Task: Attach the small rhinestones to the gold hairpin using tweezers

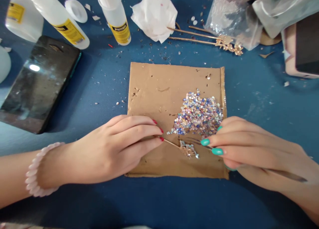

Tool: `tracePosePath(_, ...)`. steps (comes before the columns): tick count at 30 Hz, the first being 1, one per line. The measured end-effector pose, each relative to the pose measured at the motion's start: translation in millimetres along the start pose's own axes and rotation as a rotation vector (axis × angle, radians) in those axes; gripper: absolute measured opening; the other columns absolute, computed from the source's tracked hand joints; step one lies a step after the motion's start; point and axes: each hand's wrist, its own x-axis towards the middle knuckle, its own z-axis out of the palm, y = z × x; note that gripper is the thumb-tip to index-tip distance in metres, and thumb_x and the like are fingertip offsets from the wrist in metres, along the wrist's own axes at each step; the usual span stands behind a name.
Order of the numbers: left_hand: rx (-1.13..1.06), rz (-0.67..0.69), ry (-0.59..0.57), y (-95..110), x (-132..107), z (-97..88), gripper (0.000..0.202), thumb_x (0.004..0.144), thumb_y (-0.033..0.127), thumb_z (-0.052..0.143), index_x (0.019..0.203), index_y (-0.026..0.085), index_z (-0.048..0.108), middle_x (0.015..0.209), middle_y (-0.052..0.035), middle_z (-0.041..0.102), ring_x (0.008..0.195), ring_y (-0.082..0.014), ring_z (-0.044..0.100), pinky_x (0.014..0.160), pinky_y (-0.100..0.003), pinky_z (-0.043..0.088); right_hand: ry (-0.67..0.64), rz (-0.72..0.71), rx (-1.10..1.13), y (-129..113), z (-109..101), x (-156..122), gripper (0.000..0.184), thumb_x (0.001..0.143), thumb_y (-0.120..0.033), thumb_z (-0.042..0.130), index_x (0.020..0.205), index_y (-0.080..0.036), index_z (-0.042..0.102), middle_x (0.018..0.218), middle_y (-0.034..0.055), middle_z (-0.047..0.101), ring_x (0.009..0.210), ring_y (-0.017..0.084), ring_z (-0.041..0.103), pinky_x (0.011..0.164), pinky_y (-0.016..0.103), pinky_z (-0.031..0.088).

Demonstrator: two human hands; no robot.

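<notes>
A square of brown cardboard (159, 93) lies on the blue table, with a pile of small iridescent rhinestones (198, 114) on its right half. My left hand (119, 146), with red nails, is closed on the thin gold stem of a hairpin (171, 143) and rests on the cardboard's lower left part. The pin's ornament head (188, 150) is partly covered with stones. My right hand (249, 149), with teal nails, is closed on metal tweezers (196, 142) whose tips reach the ornament head.
A black phone (37, 83) lies at the left. Glue bottles (117, 20) and a white cap (76, 10) stand at the back left. A crumpled tissue (154, 13), two more gold hairpins (211, 39) and plastic bags (229, 16) lie behind the cardboard.
</notes>
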Motion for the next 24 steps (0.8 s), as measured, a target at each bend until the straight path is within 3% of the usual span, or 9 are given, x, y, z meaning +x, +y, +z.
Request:
tracePosePath(6,-0.025,-0.022,-0.004,0.8,-5.7,1.9,0.033,0.107,0.012,0.041,0.134,0.016,0.059,0.129,-0.0076,0.069,0.133,-0.0221,0.055,0.111,-0.035,0.044,-0.001,0.023,-0.001,1.6,1.4,-3.5,0.013,0.094,-0.012,0.063,0.104,-0.02,0.066,0.093,0.006,0.081,0.086,0.016,0.076,0.083,0.036,0.062)
tracePosePath(11,-0.031,-0.004,-0.012,0.0,-5.0,-0.3,0.032,0.106,0.012,0.042,0.131,0.014,0.061,0.129,-0.0084,0.068,0.132,-0.023,0.054,0.11,-0.035,0.043,-0.063,-0.063,-0.09,-0.4,1.9,-6.9,0.009,0.098,-0.018,0.06,0.103,-0.019,0.067,0.095,0.0055,0.081,0.09,0.015,0.075,0.086,0.034,0.06)
tracePosePath(15,-0.035,-0.001,-0.023,-0.9,-3.6,0.2,0.031,0.106,0.012,0.042,0.13,0.014,0.061,0.13,-0.0087,0.067,0.132,-0.0233,0.053,0.111,-0.035,0.041,0.066,-0.143,-0.213,0.8,11.9,-16.6,0.018,0.101,-0.02,0.054,0.094,-0.02,0.07,0.098,0.0052,0.079,0.088,0.015,0.073,0.086,0.034,0.057)
tracePosePath(18,-0.038,-0.001,-0.025,-1.2,-2.7,-0.6,0.031,0.106,0.011,0.041,0.13,0.013,0.06,0.131,-0.0091,0.065,0.133,-0.0241,0.051,0.11,-0.036,0.04,0.059,-0.229,-0.263,1.6,18.5,-20.4,0.017,0.098,-0.017,0.057,0.091,-0.02,0.072,0.101,0.0052,0.079,0.091,0.016,0.072,0.082,0.036,0.057)
tracePosePath(24,-0.04,0.019,-0.04,-0.9,-2.9,-2.5,0.031,0.105,0.01,0.042,0.13,0.013,0.06,0.13,-0.0091,0.066,0.131,-0.0243,0.052,0.108,-0.036,0.042,0.038,-0.099,-0.18,0.5,8.0,-11.4,0.014,0.101,-0.018,0.056,0.095,-0.019,0.068,0.092,0.0039,0.08,0.084,0.014,0.073,0.082,0.034,0.059)
